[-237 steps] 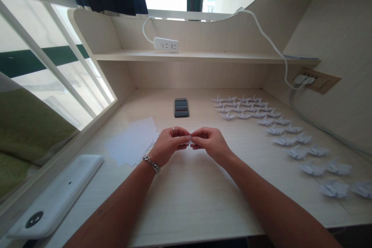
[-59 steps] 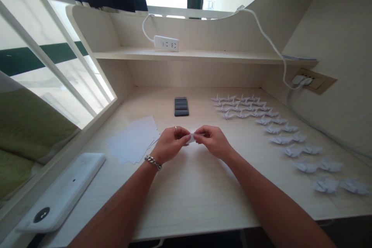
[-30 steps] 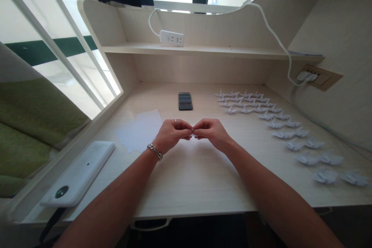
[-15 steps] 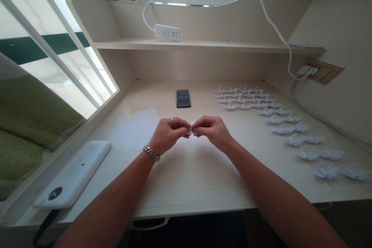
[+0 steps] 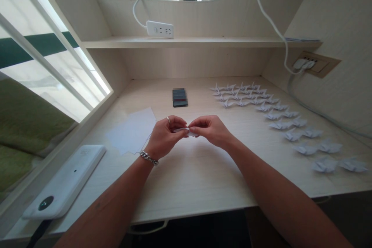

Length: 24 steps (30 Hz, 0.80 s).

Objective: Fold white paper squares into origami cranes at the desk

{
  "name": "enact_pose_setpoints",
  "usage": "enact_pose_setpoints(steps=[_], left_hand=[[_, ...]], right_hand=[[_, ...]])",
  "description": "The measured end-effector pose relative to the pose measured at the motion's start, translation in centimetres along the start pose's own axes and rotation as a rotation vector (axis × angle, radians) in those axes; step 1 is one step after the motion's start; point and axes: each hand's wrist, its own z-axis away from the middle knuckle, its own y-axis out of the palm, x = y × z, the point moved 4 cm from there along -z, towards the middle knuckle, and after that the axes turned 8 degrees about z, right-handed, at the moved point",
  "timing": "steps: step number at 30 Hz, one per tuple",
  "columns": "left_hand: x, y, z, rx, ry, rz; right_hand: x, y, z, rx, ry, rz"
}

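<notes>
From my feed I see both hands meeting over the middle of the desk point(image 5: 192, 180), a little above its surface. The left hand point(image 5: 165, 136) and the right hand point(image 5: 211, 130) are pressed close together, fingertips facing, and both pinch the same small folded paper point(image 5: 186, 131). Only a pale sliver of it shows between the thumbs and forefingers, so I cannot tell its fold. The left hand wears a ring point(image 5: 168, 120), and a chain bracelet point(image 5: 148, 157) sits at its wrist.

Just beside the left hand, toward the left edge of the desk, lies a loose stack of white sheets point(image 5: 130, 135), fanned a little and flat. Behind the hands, toward the back edge, a dark phone point(image 5: 179, 97) lies flat, its screen blurred. From there the paper cranes point(image 5: 263, 105) run in two rows, starting near the back edge and curving along the right side down to the front right corner, where the last ones sit well apart from the hands.

At the front left corner a long white device point(image 5: 65, 180) lies at an angle along the desk's left edge. On the shelf above the back edge rests a white power strip point(image 5: 159, 30), and its cable point(image 5: 273, 33) arcs over to a wall socket point(image 5: 314, 64) on the right.
</notes>
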Motion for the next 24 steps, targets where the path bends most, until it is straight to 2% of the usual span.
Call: enact_pose_setpoints(steps=[7, 17, 24], left_hand=[[0.09, 0.02, -0.02, -0.01, -0.013, 0.047], [-0.18, 0.06, 0.08, -0.038, 0.018, -0.016], [-0.16, 0.19, 0.09, -0.029, 0.05, -0.008]], right_hand=[[0.68, -0.2, 0.44, -0.087, -0.104, 0.184], [0.22, -0.02, 0.11, -0.079, -0.03, 0.071], [0.06, 0.0, 0.17, -0.149, -0.09, 0.038]])
